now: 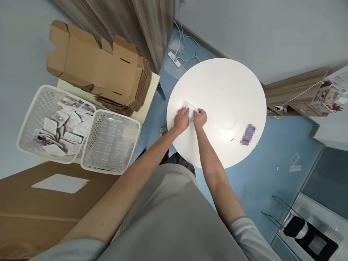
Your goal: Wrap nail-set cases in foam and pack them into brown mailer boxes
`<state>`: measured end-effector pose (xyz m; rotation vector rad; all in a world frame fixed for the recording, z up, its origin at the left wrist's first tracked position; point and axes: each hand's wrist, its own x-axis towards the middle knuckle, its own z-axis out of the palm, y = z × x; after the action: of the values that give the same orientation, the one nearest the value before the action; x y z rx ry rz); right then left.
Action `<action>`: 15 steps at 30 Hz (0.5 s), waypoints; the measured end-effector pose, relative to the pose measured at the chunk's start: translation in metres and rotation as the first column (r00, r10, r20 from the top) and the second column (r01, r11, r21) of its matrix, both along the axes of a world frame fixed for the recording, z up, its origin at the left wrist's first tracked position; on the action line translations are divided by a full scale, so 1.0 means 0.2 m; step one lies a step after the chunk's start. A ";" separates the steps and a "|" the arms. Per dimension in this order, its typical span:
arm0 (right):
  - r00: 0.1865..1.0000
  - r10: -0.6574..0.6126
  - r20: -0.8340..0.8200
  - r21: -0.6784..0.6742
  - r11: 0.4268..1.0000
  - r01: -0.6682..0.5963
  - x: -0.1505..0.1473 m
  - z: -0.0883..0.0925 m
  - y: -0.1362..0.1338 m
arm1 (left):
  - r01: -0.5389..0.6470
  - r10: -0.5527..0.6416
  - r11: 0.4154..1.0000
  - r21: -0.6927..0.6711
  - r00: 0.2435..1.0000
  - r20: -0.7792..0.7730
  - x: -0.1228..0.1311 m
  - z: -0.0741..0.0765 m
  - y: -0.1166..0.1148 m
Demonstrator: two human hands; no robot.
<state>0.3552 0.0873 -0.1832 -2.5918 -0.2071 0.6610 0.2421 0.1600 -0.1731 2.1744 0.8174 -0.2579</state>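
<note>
A small, pale, flat packet (190, 108) lies on the round white table (217, 79), near its left side. My left hand (181, 119) rests on the packet's left end, with the fingers curled down over it. At the right end, my right hand (200, 117) pinches the packet's edge between thumb and fingers. Whether the packet is a clear bag or a thin box is too small to tell. The fingers partly hide its near edge.
A blurred purple item (248, 135) lies at the table's right. On the left stand flattened cardboard boxes (95, 69), a white basket (27, 123) of small packets and another basket (84, 156) with clear plastic containers. A power strip (174, 59) lies on the floor behind.
</note>
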 end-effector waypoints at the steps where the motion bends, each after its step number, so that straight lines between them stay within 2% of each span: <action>1: 1.000 0.027 0.003 -0.007 1.000 -0.027 0.00 -0.01 0.07 | -0.006 0.006 1.000 -0.006 1.000 -0.016 -0.01 0.00 0.09; 3: 0.998 0.062 -0.010 -0.019 0.998 -0.062 0.01 0.00 0.17 | 0.025 -0.027 0.999 -0.034 0.999 -0.044 -0.01 0.02 0.21; 5: 0.995 0.089 -0.035 -0.033 0.995 -0.090 0.01 0.03 0.20 | 0.077 -0.080 0.996 -0.036 0.993 -0.083 0.00 0.05 0.26; 8: 0.990 0.144 0.011 -0.107 0.984 -0.142 -0.01 0.09 0.20 | 0.119 -0.119 0.993 -0.012 0.985 -0.127 0.04 0.12 0.24; 10: 0.967 0.236 0.100 -0.170 0.961 -0.217 -0.05 0.13 0.21 | 0.120 -0.120 0.993 -0.009 0.983 -0.142 0.06 0.15 0.21; 13: 0.909 0.385 0.157 -0.210 0.913 -0.350 -0.13 0.21 0.23 | 0.111 -0.117 0.993 -0.049 0.978 -0.172 0.06 0.16 0.22; 15: 0.893 0.427 0.146 -0.202 0.896 -0.395 -0.19 0.28 0.24 | 0.096 -0.107 0.991 -0.094 0.986 -0.124 0.04 0.15 0.25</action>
<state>0.3181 0.1345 -0.1273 -2.7977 -0.8161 0.5943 0.2510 0.2090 -0.1435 2.1366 0.7527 -0.4813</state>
